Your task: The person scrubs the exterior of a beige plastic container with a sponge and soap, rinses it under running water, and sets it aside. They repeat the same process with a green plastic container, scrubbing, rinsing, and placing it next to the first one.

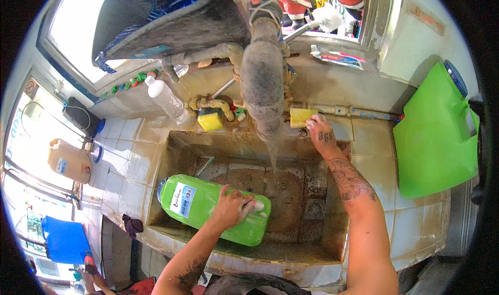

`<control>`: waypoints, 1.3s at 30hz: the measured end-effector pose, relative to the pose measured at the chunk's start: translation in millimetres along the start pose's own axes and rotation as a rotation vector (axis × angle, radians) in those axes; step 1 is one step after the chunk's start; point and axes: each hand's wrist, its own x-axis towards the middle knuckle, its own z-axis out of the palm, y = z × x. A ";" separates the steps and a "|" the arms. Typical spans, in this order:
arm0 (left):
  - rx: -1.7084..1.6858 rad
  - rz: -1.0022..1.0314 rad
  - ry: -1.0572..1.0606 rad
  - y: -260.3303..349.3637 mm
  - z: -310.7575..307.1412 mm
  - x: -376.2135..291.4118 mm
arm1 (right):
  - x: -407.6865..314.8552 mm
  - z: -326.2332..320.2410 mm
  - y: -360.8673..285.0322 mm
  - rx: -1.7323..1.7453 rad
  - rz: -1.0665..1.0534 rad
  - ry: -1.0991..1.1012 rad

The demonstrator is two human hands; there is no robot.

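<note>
A flat green plastic water container [204, 195] lies on its side in the tiled sink basin [312, 252], its label facing up. My left hand [230, 211] holds it near the right end, fingers around a small foamy spigot or cap [255, 205]. Up at the sink's back ledge, my right hand [321, 131] grips the right end of a yellow sponge [299, 117]. Foam shows on the fingers of that hand. Water runs from a grey fitting [262, 73] into the basin between my hands. What lies under the container is hidden.
Another yellow sponge [210, 121] and a clear bottle [167, 100] sit along the ledge. A large green container [438, 139] stands at right. At left are a tan container [70, 160] and a person's hands [91, 277] beside a blue container [66, 240]. A dark tub [187, 30] overhangs the back.
</note>
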 end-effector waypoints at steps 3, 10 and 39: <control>0.042 0.029 -0.012 1.7 1.3 2.4 | -2.3 -4.4 -3.1 -0.038 -0.040 0.053; 0.100 0.104 -0.041 -5.6 6.4 19.6 | -7.1 -31.3 -41.6 -0.043 -0.048 0.206; -0.382 0.264 -0.354 43.2 -57.4 164.9 | -140.0 4.9 -193.3 0.538 0.791 -0.256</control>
